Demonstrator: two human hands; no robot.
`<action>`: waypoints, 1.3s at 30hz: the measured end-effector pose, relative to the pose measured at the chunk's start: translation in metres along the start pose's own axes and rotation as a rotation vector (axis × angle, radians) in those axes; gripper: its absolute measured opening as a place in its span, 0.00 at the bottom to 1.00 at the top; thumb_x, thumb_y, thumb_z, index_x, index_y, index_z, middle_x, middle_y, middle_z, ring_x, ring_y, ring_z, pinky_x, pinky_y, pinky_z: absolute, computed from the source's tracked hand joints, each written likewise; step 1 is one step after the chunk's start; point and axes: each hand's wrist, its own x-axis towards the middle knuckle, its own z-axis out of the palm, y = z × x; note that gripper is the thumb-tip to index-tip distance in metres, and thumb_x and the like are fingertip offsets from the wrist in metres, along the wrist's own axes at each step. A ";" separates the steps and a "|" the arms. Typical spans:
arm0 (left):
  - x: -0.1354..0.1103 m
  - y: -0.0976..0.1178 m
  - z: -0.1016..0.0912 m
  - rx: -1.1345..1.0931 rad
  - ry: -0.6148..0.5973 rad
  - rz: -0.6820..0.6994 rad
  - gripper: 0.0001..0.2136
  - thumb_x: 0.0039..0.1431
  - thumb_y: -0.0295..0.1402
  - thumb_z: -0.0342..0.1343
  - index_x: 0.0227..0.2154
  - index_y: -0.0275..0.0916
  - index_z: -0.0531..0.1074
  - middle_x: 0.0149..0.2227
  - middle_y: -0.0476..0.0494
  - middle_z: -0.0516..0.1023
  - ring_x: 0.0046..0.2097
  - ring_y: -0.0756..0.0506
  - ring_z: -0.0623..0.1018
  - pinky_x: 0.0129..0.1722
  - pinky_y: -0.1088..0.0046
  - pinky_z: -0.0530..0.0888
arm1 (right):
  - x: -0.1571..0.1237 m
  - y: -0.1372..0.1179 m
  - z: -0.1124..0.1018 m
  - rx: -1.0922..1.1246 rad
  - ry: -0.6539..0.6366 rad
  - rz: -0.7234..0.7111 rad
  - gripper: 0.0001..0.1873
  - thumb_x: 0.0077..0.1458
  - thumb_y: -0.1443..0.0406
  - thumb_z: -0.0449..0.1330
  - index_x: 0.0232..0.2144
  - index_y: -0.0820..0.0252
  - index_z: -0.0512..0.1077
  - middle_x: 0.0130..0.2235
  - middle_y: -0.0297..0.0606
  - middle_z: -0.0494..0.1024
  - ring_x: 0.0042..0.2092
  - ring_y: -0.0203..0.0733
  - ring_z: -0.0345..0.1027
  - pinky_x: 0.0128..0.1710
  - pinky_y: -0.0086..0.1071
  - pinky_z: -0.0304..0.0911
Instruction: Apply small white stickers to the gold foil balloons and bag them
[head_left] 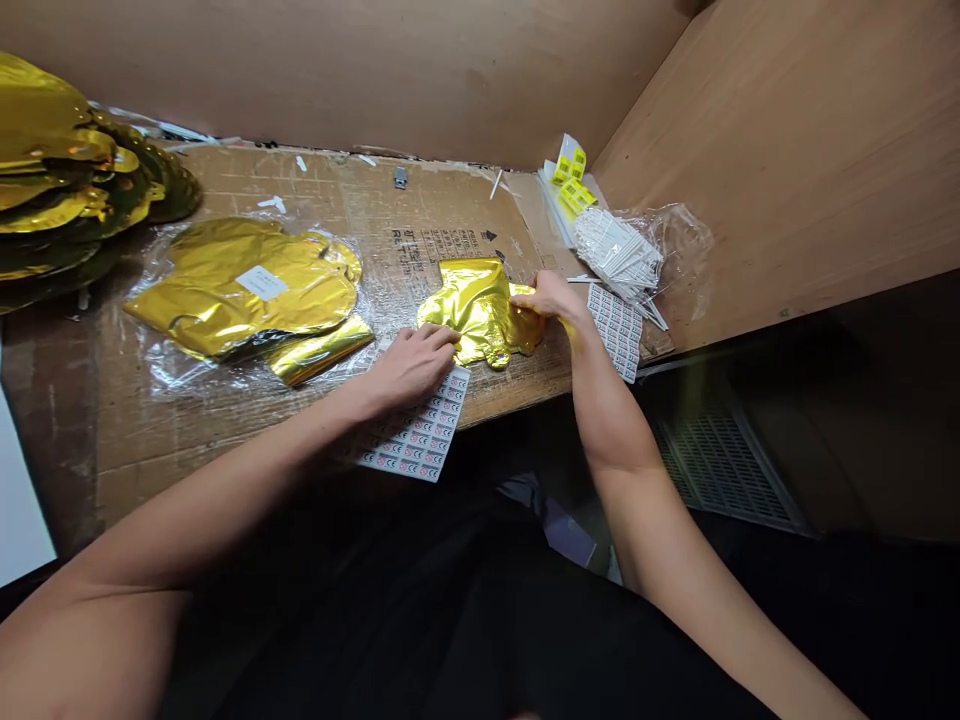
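Mid-frame, my left hand (412, 365) lies open, pinning the gold foil (476, 300) steady; my right hand (551, 297) pinches its edge.

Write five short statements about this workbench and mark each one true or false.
1. Both the left hand and the right hand touch the small gold foil piece. True.
2. The left hand rests on a sticker sheet. True.
3. The bag of white sticks lies at the left end of the bench. False: it lies at the right, beside the wooden wall.
4. The right hand holds scissors. False: it pinches the edge of the gold foil piece and holds no tool.
5. A stack of gold foil in clear plastic lies to the left of the hands. True.
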 end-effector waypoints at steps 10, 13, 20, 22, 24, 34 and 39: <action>0.007 -0.028 -0.009 -0.105 0.136 0.114 0.17 0.77 0.39 0.45 0.37 0.37 0.74 0.64 0.32 0.72 0.60 0.36 0.70 0.61 0.53 0.69 | -0.100 0.011 0.047 0.258 0.142 0.187 0.16 0.59 0.56 0.65 0.36 0.65 0.80 0.35 0.48 0.82 0.38 0.50 0.75 0.38 0.37 0.67; 0.007 -0.026 -0.023 -0.158 0.188 0.132 0.16 0.76 0.38 0.46 0.35 0.38 0.73 0.46 0.35 0.77 0.46 0.40 0.73 0.48 0.60 0.73 | -0.135 0.001 0.063 0.120 0.464 0.201 0.23 0.59 0.51 0.65 0.49 0.63 0.78 0.48 0.54 0.79 0.51 0.60 0.72 0.51 0.46 0.65; 0.009 -0.024 -0.020 -0.267 0.095 0.244 0.12 0.75 0.34 0.48 0.37 0.38 0.75 0.43 0.38 0.80 0.42 0.43 0.75 0.42 0.65 0.71 | -0.114 -0.015 0.065 0.179 0.325 -0.411 0.16 0.62 0.51 0.65 0.40 0.58 0.75 0.45 0.43 0.76 0.48 0.50 0.68 0.52 0.42 0.59; 0.010 -0.022 -0.013 -0.223 0.071 0.309 0.13 0.76 0.34 0.48 0.40 0.39 0.77 0.51 0.36 0.82 0.49 0.40 0.76 0.50 0.62 0.71 | -0.098 -0.012 0.066 0.264 0.215 -0.438 0.15 0.63 0.55 0.61 0.29 0.58 0.70 0.35 0.37 0.73 0.40 0.44 0.65 0.45 0.36 0.58; 0.010 -0.019 -0.005 -0.166 0.033 0.360 0.13 0.76 0.33 0.47 0.44 0.40 0.78 0.60 0.37 0.80 0.59 0.38 0.74 0.57 0.59 0.69 | -0.087 -0.010 0.065 0.365 0.114 -0.429 0.19 0.64 0.56 0.58 0.23 0.57 0.63 0.27 0.31 0.65 0.33 0.38 0.59 0.37 0.33 0.54; 0.008 -0.011 0.002 -0.223 0.108 0.275 0.14 0.77 0.35 0.46 0.42 0.39 0.77 0.58 0.36 0.82 0.53 0.39 0.78 0.52 0.61 0.71 | -0.056 0.014 -0.058 0.455 0.589 -0.152 0.16 0.73 0.66 0.48 0.37 0.65 0.72 0.40 0.46 0.76 0.39 0.37 0.66 0.41 0.36 0.60; 0.007 -0.009 -0.015 -0.336 0.173 0.101 0.16 0.76 0.38 0.46 0.37 0.38 0.75 0.42 0.36 0.80 0.43 0.41 0.77 0.43 0.65 0.72 | -0.110 -0.035 0.015 0.585 0.231 -0.407 0.14 0.62 0.56 0.68 0.44 0.59 0.76 0.37 0.37 0.77 0.36 0.39 0.69 0.38 0.34 0.66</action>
